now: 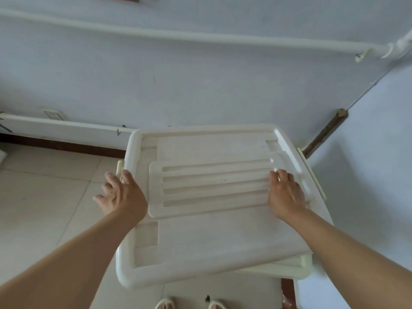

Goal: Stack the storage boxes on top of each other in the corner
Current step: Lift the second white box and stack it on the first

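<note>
In the corner where two pale walls meet, a white storage box [214, 237] sits with its ribbed lid facing up. Its sides are hidden from above, and only a rim of a second box [296, 267] peeks out beneath it at the lower right. The left hand [121, 194] is spread loosely at the lid's left edge by a side latch [120, 167], gripping nothing. The right hand [285, 192] lies flat on the lid, fingers extended. Slippered toes [166, 305] are cut off below.

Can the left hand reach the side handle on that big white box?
Probably yes. The left hand is open right beside the box's left edge, close to the handle, with nothing between them.
</note>
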The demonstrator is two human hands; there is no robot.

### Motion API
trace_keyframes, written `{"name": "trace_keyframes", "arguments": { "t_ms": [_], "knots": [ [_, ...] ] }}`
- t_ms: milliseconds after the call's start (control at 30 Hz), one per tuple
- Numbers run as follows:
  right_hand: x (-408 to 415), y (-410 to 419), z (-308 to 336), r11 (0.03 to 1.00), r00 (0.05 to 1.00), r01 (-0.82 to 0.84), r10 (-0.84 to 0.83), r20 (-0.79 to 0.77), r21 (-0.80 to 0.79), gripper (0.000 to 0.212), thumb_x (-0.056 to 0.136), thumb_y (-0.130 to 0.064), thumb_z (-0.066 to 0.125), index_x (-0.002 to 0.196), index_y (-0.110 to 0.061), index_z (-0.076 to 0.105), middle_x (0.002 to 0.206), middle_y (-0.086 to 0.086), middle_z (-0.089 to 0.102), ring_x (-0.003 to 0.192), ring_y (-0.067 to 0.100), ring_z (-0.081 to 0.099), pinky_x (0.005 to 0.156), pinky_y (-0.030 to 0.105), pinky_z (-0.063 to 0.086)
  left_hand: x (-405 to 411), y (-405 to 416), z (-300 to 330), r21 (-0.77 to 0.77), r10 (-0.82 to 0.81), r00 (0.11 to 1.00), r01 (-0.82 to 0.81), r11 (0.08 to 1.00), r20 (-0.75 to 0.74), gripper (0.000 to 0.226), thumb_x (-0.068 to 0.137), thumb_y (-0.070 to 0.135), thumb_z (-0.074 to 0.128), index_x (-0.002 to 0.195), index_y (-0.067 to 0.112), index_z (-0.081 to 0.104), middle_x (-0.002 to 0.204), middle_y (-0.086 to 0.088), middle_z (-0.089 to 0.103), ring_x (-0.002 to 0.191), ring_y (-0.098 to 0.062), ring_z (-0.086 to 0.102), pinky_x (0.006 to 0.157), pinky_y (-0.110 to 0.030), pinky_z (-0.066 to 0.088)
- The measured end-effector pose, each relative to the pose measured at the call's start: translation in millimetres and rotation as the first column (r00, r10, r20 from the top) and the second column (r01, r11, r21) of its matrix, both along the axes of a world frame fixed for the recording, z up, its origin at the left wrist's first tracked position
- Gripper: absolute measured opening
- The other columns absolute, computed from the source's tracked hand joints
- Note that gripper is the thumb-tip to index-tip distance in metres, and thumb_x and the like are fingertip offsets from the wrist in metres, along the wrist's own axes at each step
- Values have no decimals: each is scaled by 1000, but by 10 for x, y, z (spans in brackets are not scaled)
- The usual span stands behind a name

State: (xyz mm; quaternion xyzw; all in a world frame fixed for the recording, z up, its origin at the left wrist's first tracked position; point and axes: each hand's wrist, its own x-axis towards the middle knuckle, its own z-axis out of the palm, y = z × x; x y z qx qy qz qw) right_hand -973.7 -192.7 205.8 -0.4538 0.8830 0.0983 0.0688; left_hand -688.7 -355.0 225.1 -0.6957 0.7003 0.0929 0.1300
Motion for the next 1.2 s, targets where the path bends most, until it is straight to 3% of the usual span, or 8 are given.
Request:
{"name": "trace_keyframes", "arguments": {
  "t_ms": [133, 400, 633, 867, 1200],
  "knots": [
    [44, 22, -30, 999, 998, 51, -51, -39, 1, 52, 87, -11, 48, 136, -10, 30, 135, 9, 35, 119, 27, 40, 95, 33, 39, 26, -29, -62, -8, 5, 999, -6, 1000, -47, 59, 85, 12, 48, 137, 19, 21, 129, -16, 37, 117, -33, 45, 91, -43, 41],
    [-159, 92, -22, 985, 980, 172, -173, -100, -14, 53, 85, -11, 50, 135, -10, 30, 136, 12, 31, 120, 30, 36, 100, 36, 36, 18, -33, -157, -75, 42, 989, -53, 996, -140, 49, 86, 9, 48, 130, 15, 29, 116, -18, 39, 105, -38, 50, 81, -43, 44],
    [-378, 96, -133, 974, 970, 224, -225, -93, -21, 62, 87, -11, 50, 142, -6, 21, 147, 18, 18, 132, 37, 24, 109, 41, 26, 38, -15, -229, -120, 38, 988, -56, 991, -150, 46, 83, 3, 49, 124, 14, 31, 110, -16, 40, 93, -37, 55, 67, -39, 37],
    [-487, 9, -227, 958, 951, 282, -287, -118, -54, 63, 87, -14, 55, 139, 2, 23, 142, 18, 28, 126, 36, 34, 101, 42, 35, 43, 8, -285, -143, 67, 973, -100, 985, -221, 54, 80, 0, 48, 127, 18, 30, 114, -17, 38, 100, -37, 49, 68, -40, 35],
    [-524, -25, -296, 896, 898, 437, -440, -19, -82, 61, 85, -13, 53, 139, -10, 24, 142, 20, 27, 125, 40, 32, 100, 47, 35, 38, 28, -356, -148, 114, 956, -158, 976, -269, 57, 81, -1, 46, 129, 24, 28, 118, -19, 40, 106, -38, 46, 69, -43, 30]
  ]
}}
